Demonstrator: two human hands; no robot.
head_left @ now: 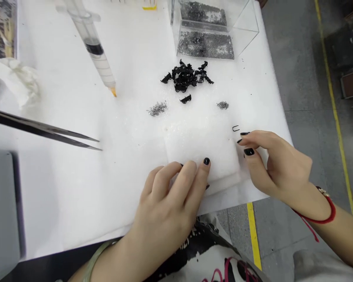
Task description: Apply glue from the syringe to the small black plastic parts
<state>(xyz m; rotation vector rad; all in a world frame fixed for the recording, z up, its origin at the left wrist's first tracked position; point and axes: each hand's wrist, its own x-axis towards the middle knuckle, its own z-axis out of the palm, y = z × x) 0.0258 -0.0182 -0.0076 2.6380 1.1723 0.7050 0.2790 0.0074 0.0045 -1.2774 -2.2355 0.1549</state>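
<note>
My left hand (170,199) rests on the front part of a white foam pad (200,145), its fingers curled and drawn together. What they grip, if anything, is hidden beneath them. To the right, my right hand (278,164) hovers by the pad's right edge, with a small gap between thumb and fingertips and nothing visible in it. Just beyond those fingertips lies a small dark U-shaped wire piece (235,128). A pile of black molded parts (184,76) sits farther back, with one loose black part (186,99) in front. Two heaps of tiny metal pieces, a left heap (158,109) and a right heap (222,105), flank the pad's far side.
A clear plastic box (244,35) with dark small pieces stands at the back. A syringe with an orange tip (98,58) and tweezers (61,134) are on the left. Crumpled white tissue (20,80) and a grey case (2,203) lie at the left edge.
</note>
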